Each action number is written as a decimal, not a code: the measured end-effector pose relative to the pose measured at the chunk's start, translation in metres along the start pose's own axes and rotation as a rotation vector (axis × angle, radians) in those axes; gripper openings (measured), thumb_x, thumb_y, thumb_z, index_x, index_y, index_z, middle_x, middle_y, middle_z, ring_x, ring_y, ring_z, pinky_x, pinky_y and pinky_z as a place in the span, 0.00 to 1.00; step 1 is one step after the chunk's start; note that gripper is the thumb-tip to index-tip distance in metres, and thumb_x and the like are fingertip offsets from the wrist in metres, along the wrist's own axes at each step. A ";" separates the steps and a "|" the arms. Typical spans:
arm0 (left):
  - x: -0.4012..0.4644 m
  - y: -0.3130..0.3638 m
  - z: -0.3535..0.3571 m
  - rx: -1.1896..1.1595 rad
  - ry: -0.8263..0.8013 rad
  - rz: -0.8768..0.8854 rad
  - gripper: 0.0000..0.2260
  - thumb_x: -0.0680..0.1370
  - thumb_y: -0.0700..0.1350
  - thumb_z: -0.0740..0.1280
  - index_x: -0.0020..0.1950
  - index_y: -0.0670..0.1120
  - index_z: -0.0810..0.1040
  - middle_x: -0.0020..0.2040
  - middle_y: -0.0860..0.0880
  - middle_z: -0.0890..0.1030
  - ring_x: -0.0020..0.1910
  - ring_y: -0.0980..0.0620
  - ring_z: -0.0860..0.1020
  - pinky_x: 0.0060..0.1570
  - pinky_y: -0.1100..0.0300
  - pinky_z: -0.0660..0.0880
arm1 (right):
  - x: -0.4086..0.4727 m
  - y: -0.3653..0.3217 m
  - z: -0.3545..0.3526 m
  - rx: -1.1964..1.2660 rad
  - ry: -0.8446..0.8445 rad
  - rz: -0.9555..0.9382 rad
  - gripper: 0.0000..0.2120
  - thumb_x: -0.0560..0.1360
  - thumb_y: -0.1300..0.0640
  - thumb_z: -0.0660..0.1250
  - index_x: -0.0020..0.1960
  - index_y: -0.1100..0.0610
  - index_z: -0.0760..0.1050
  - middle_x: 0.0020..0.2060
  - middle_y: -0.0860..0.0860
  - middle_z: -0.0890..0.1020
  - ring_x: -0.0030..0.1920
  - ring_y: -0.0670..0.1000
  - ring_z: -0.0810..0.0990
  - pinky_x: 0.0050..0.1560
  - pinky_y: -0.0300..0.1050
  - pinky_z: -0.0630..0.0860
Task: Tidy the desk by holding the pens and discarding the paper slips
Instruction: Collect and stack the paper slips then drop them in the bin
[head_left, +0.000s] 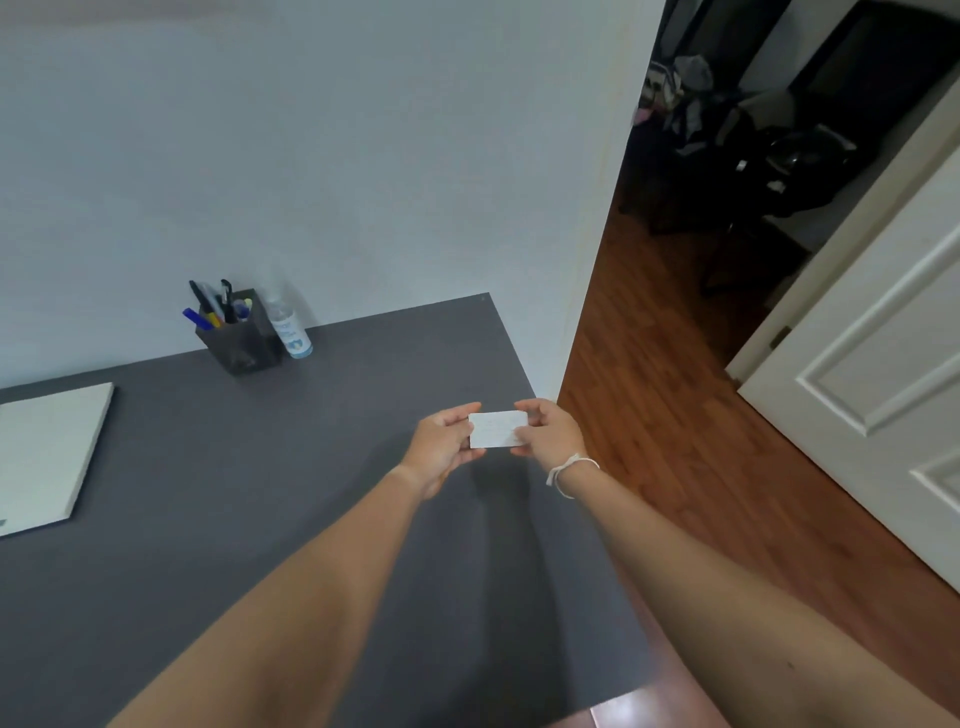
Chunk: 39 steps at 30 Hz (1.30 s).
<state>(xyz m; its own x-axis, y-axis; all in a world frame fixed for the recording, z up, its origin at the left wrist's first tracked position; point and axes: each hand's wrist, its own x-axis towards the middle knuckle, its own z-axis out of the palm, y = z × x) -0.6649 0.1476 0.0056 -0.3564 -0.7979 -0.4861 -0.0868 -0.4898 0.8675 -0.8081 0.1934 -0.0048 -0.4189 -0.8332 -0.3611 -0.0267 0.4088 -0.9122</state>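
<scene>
both arms reach out over the grey desk (218, 467). left hand (441, 447) and right hand (550, 434) each pinch one end of a white paper slip (497, 429), held above the desk near its right edge. white board (47, 457) lies at far left. pens (213, 306) stand in a dark holder (241, 343) by the wall, a small bottle (291, 330) just beside it

One paper slip (497, 429) up there, pinched between two hands, the left hand (444, 447) and the right hand (550, 434). One desk (260, 467). On it, one dark pen holder (240, 340), with roughly five or six pens (215, 306) bunched inside; exact count unclear. One small bottle (291, 330). One white board (47, 452).
</scene>
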 end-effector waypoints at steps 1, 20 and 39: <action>0.006 0.004 -0.001 0.025 -0.004 0.002 0.16 0.79 0.36 0.58 0.66 0.42 0.72 0.57 0.43 0.78 0.50 0.49 0.79 0.53 0.55 0.76 | 0.007 -0.001 0.001 0.007 0.008 0.008 0.17 0.73 0.72 0.60 0.59 0.59 0.74 0.50 0.54 0.77 0.48 0.54 0.79 0.35 0.34 0.80; 0.120 -0.010 0.036 1.218 0.072 0.405 0.22 0.79 0.50 0.58 0.73 0.47 0.65 0.75 0.46 0.63 0.75 0.46 0.60 0.75 0.51 0.54 | 0.164 0.042 -0.051 0.214 0.374 0.200 0.17 0.71 0.72 0.59 0.52 0.56 0.76 0.41 0.48 0.78 0.37 0.47 0.79 0.28 0.34 0.79; 0.148 -0.023 0.040 1.339 0.188 0.532 0.23 0.76 0.52 0.61 0.70 0.47 0.69 0.73 0.46 0.69 0.73 0.45 0.65 0.74 0.50 0.57 | 0.272 0.162 0.000 -0.156 0.199 0.484 0.11 0.74 0.63 0.57 0.54 0.56 0.73 0.45 0.53 0.77 0.52 0.61 0.79 0.57 0.56 0.77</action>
<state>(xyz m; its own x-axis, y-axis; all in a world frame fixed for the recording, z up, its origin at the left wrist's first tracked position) -0.7525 0.0553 -0.0821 -0.5070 -0.8619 0.0031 -0.8096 0.4775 0.3415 -0.9259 0.0330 -0.2504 -0.5798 -0.4558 -0.6754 0.0840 0.7910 -0.6060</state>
